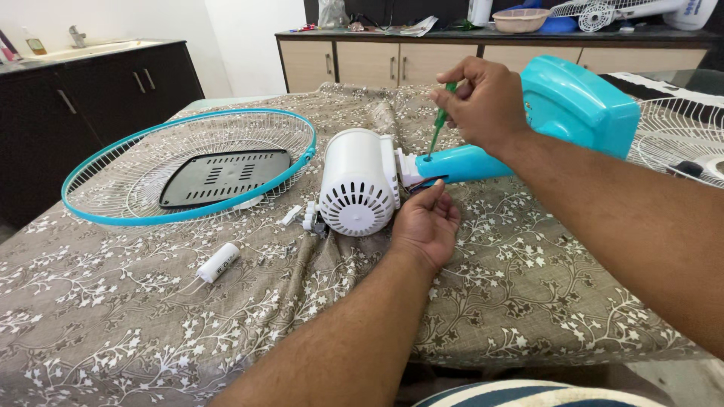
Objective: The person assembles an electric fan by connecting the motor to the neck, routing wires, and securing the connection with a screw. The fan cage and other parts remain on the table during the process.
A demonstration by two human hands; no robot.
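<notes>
A dismantled table fan lies on a patterned cloth. Its white motor housing [358, 181] joins a turquoise neck [461, 163] and turquoise base [581, 102]. My right hand [483, 102] grips a green screwdriver [440, 124] upright, its tip in a hole on the neck. My left hand [426, 222] rests palm up on the cloth under the neck, beside the motor housing, fingers curled at the joint.
A wire fan guard with a turquoise rim [188, 162] lies at the left with a dark grey plate [222, 177] on it. A white capacitor [219, 261] and small white parts [302, 216] lie nearby. Another white guard [679, 139] sits at right. Cabinets stand behind.
</notes>
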